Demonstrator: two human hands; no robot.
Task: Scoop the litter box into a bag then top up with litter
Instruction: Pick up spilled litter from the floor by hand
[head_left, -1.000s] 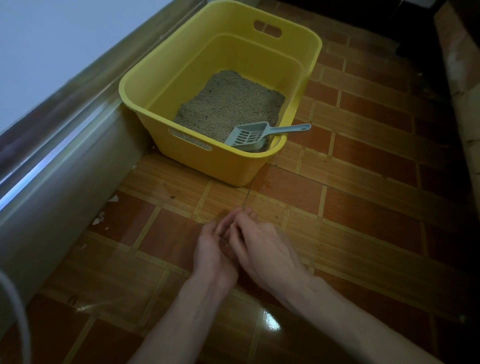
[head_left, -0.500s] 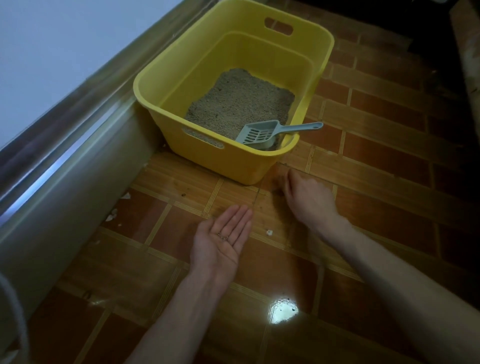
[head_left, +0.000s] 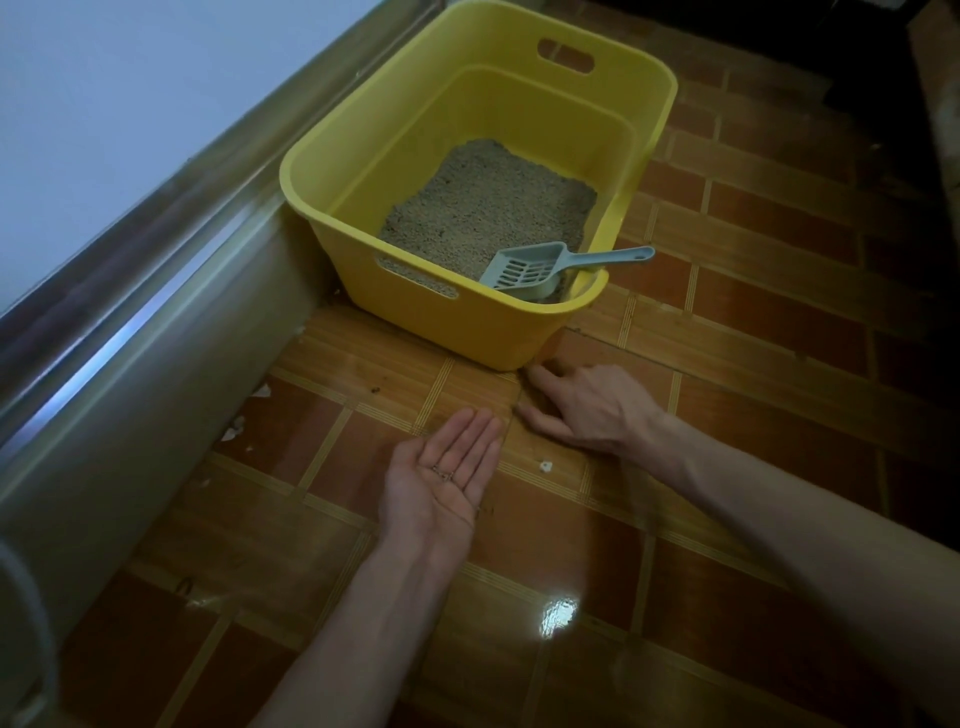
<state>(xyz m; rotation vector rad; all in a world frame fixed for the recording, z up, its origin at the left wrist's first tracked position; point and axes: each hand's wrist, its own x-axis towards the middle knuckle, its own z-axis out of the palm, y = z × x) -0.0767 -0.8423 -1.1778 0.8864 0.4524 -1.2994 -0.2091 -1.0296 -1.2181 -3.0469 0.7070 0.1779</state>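
Litter box (head_left: 467, 332): yellow tub on tiled floor (head_left: 779, 332), against metal wall base (head_left: 156, 322) at floor's left edge.
Litter (head_left: 488, 208): grey-brown, covering tub bottom.
Scoop (head_left: 524, 270): grey, slotted; blade on litter at near right corner, handle resting over right rim.
Left hand (head_left: 441, 478): palm up above floor, fingers straight and released, few dark grains on palm.
Right hand (head_left: 587, 405): palm down on floor just beside tub's near corner, fingers bent; pinching anything or not, cannot tell.
White crumb (head_left: 544, 466): on floor between hands.
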